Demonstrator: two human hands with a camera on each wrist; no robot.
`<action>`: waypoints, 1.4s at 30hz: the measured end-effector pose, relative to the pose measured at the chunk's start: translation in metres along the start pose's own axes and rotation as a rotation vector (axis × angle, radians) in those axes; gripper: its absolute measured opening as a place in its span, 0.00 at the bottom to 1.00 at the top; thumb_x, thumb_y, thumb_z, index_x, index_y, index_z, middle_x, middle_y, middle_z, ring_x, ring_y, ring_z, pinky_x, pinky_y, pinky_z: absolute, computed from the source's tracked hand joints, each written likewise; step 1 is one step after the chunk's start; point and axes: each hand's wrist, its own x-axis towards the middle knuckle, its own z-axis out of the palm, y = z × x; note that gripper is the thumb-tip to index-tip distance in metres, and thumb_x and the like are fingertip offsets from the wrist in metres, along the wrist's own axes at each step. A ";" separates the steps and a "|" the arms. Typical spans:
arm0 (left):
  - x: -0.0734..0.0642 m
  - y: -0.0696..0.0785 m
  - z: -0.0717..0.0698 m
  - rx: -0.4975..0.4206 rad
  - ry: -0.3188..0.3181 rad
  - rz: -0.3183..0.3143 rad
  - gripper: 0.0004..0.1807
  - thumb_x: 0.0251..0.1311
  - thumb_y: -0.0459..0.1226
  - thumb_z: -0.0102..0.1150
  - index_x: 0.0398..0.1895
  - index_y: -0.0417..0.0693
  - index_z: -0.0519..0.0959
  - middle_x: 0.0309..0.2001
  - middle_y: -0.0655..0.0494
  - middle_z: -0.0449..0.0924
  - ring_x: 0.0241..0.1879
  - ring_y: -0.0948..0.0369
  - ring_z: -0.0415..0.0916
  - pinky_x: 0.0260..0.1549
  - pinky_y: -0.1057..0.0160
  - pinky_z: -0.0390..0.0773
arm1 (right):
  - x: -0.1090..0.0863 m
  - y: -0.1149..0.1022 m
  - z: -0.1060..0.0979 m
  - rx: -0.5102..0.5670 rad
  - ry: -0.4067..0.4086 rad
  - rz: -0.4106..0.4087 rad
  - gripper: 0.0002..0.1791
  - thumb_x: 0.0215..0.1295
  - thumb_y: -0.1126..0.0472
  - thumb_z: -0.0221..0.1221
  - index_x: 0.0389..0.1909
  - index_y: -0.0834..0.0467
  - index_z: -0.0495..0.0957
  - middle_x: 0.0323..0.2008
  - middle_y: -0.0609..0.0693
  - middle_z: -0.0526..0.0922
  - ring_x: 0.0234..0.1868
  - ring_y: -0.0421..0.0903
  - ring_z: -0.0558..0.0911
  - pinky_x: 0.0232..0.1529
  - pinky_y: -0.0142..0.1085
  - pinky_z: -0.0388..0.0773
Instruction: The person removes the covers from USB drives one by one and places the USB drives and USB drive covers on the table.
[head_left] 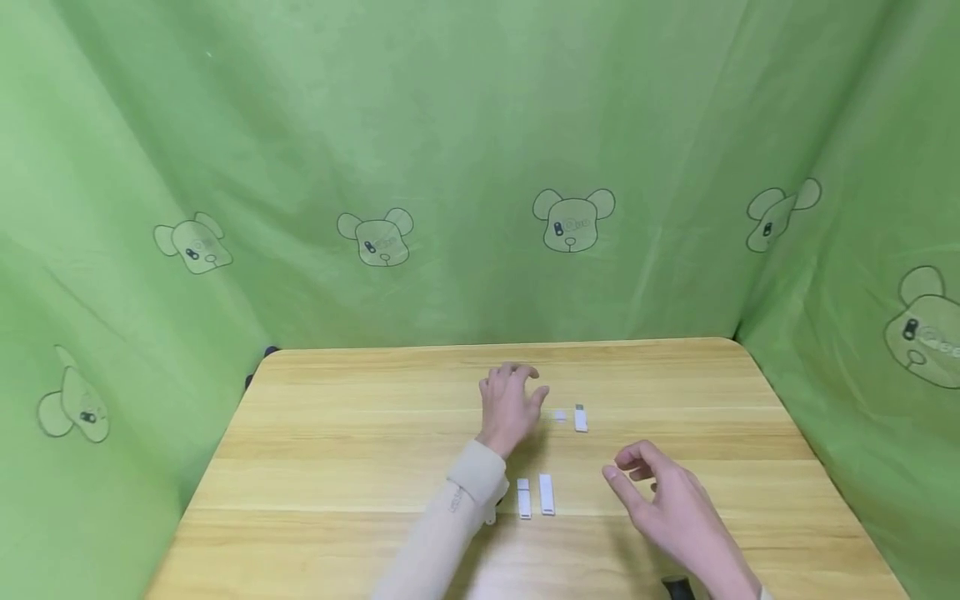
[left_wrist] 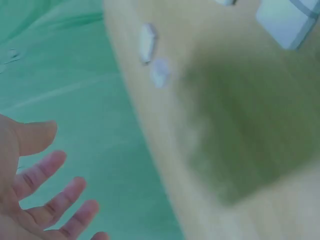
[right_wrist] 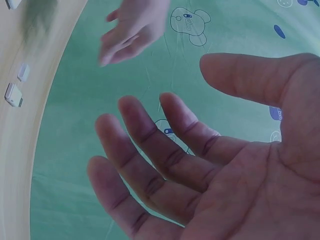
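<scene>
Right hand [head_left: 675, 510] hangs over the wooden worktop [head_left: 337, 467], fingers loosely curled, holding nothing; left hand [head_left: 508, 408] same. For thin parts, I'd fingertip-pinch the long edges, off the plug. White flat USB stick with grey plug [head_left: 581, 419] lies between the hands; small white flat piece [head_left: 560, 416] just beside it, nearer the left. Two white flat sticks [head_left: 547, 495] lie nearer the camera.

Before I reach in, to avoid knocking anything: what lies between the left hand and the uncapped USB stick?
A small white piece, seen in the head view.

Bare left hand [head_left: 508, 408], bare right hand [head_left: 678, 508], pale beige left sleeve [head_left: 431, 542], broad cuff [head_left: 478, 471], small dark lettering [head_left: 456, 499]
</scene>
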 end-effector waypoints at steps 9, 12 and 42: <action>-0.049 -0.007 -0.058 -0.173 0.079 0.038 0.15 0.68 0.43 0.62 0.53 0.46 0.82 0.53 0.49 0.85 0.54 0.52 0.80 0.56 0.50 0.79 | 0.005 -0.005 0.003 -0.001 -0.025 0.013 0.15 0.71 0.49 0.62 0.47 0.56 0.79 0.44 0.50 0.88 0.47 0.48 0.85 0.44 0.39 0.79; -0.067 -0.005 -0.071 -0.199 0.105 0.061 0.14 0.69 0.43 0.60 0.52 0.46 0.82 0.52 0.49 0.85 0.53 0.52 0.81 0.54 0.51 0.80 | 0.006 -0.007 0.004 0.001 -0.025 0.014 0.15 0.71 0.49 0.62 0.47 0.56 0.79 0.44 0.51 0.88 0.47 0.47 0.85 0.43 0.37 0.79; -0.182 -0.010 -0.069 -0.270 0.071 0.200 0.05 0.68 0.39 0.62 0.42 0.49 0.83 0.36 0.58 0.88 0.34 0.71 0.81 0.34 0.72 0.81 | 0.026 -0.012 0.069 -0.050 -0.096 0.028 0.18 0.68 0.54 0.63 0.51 0.63 0.78 0.41 0.55 0.87 0.34 0.44 0.84 0.29 0.36 0.77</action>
